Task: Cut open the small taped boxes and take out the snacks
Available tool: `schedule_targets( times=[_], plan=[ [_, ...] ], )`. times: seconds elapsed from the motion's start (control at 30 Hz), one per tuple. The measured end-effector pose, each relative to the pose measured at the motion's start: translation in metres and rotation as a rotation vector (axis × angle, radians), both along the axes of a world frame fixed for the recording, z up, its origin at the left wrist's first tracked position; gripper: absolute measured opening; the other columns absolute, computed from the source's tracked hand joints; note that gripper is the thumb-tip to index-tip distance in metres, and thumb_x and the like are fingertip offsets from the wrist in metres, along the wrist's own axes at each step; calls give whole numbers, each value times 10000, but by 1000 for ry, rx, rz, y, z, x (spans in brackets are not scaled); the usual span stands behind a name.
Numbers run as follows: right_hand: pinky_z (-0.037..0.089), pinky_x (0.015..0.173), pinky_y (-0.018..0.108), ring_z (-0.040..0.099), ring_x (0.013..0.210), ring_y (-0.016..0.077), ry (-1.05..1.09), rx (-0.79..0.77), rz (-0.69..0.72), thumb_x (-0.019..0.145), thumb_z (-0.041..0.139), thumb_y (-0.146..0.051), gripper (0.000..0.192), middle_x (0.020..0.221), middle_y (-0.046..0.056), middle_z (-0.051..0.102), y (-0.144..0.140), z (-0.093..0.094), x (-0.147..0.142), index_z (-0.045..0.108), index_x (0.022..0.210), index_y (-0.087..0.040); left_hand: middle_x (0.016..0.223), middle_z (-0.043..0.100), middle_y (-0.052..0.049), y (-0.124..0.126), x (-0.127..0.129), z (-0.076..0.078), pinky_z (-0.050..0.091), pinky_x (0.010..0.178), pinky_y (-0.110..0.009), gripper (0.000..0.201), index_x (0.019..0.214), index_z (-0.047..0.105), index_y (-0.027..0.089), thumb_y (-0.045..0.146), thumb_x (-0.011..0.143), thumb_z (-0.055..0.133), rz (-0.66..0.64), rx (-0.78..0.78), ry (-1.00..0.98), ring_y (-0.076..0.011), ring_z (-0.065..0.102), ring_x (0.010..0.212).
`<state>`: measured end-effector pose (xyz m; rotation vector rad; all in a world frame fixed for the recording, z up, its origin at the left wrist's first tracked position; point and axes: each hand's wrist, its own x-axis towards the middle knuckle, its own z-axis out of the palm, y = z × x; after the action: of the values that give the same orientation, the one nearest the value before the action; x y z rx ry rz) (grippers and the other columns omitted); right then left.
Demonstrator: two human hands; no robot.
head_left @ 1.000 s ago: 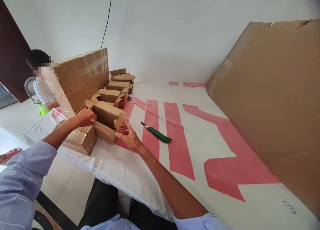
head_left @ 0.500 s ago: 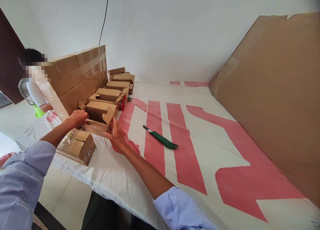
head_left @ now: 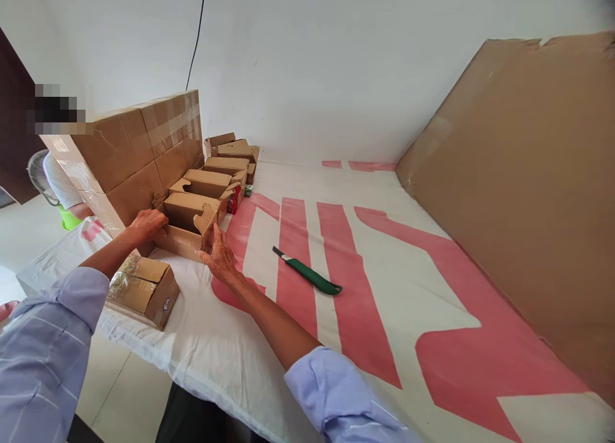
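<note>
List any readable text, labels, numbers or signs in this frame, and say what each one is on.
No text can be read.
Table cover: large red strokes, possibly parts of characters, cut off and unreadable.
Small taped box: small dark mark on its end, too small to read.
Small red item beside the row of open boxes: print blurred.

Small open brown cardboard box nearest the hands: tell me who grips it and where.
Both hands hold the small open brown cardboard box: left hand on its left end, right hand at its front right corner by the notched flap.
</note>
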<state>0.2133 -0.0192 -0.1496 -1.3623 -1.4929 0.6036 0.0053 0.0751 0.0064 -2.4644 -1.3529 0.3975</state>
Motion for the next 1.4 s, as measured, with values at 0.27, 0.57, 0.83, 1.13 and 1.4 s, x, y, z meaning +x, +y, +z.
schedule_targets(
  times=[0.27,0.57,0.83,1.13,1.4],
  plan=[
    [437,1157,499,472,1449,325,-200,-19,69,870,711,-424,874,1601,166,451,-9,-1,30,321,1626,-225,1090,786,-146,0,2,-1,534,936,-367,232,1032,804,199,263,811,777,-3,-9,-67,-331,721,1108],
    [480,975,537,575,1153,384,-678,-52,-308,972,516,-354,367,1243,217,660,-128,-37,158,674,1234,-150,1320,688,-113,-67,-47,14,514,1017,-369,483,1347,681,216,306,874,709,12,41,-273,-294,643,1237],
    [506,840,473,618,1087,378,-904,-296,-546,1035,453,-404,390,1174,220,666,-195,-61,226,695,1150,-121,1113,779,-148,-142,-166,1,531,941,-408,508,1169,751,167,549,909,538,446,108,-548,-326,705,1038],
    [488,866,489,606,1116,385,-848,-249,-646,1042,444,-402,450,1209,228,677,-197,-62,211,650,1293,-90,970,777,-90,-163,-171,-31,552,772,-351,641,1109,719,151,641,803,440,509,61,-953,-296,715,922],
    [462,902,494,589,1110,386,-773,-231,-541,1020,479,-432,467,1258,224,670,-175,-56,202,653,1305,-106,1035,780,-97,-217,-112,-32,536,820,-372,585,1171,702,162,597,878,444,486,0,-945,-295,721,964]
  ],
)
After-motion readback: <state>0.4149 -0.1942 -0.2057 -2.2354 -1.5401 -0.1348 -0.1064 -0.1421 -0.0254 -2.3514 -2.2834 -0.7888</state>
